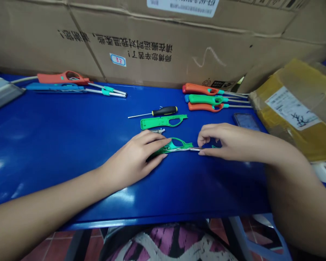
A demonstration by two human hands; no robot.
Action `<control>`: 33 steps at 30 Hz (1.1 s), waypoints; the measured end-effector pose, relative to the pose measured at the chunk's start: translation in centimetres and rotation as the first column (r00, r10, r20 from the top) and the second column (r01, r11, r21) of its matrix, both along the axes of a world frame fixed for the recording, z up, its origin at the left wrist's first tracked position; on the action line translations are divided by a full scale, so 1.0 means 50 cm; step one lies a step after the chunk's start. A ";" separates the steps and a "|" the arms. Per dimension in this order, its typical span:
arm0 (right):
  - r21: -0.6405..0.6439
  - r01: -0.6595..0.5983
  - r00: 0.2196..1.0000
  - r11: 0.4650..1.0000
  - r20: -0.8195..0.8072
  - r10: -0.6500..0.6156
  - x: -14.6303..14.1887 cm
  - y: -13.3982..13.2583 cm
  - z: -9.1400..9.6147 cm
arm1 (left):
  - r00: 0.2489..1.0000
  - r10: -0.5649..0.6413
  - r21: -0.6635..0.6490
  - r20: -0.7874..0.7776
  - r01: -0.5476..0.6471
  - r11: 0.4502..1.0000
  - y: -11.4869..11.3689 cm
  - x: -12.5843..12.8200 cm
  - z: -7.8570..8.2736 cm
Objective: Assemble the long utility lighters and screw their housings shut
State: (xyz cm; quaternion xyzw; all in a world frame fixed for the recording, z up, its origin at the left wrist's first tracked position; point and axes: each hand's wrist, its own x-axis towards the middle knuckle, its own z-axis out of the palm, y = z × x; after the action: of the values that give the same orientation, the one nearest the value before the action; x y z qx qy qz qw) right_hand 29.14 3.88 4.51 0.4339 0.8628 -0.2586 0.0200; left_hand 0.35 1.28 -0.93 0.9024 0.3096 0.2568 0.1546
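My left hand (139,152) is closed around the handle end of a green lighter half-shell (180,145), with thin white wires lying in it. Out of that shell's right end runs a metal tube (195,149), pinched between the thumb and fingers of my right hand (217,142). A bit of teal plastic shows under the right hand, mostly hidden. Just beyond my hands lies a second green half-shell (154,123), its inside facing up. A small metal part (159,131) sits partly behind my left fingers. Further back is a black and yellow screwdriver (164,111).
Several long-necked lighters (205,99) lie back right, near a phone (246,121) and a yellow-taped box (285,105). Opened orange (54,78) and blue (54,87) lighter pieces lie back left. A large cardboard box (141,69) stands along the blue table's (70,145) far edge.
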 end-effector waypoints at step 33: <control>0.208 -0.169 0.966 0.963 -0.162 0.204 0.010 -0.017 -0.026 | 0.988 0.104 -0.206 0.110 -0.080 0.975 0.006 0.004 -0.005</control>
State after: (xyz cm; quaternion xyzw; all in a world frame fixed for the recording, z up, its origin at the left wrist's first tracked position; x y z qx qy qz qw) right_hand 29.62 3.02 3.20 0.3249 0.9191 -0.2093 -0.0765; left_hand 0.55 1.60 -1.18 0.8496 0.3657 0.2850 0.2513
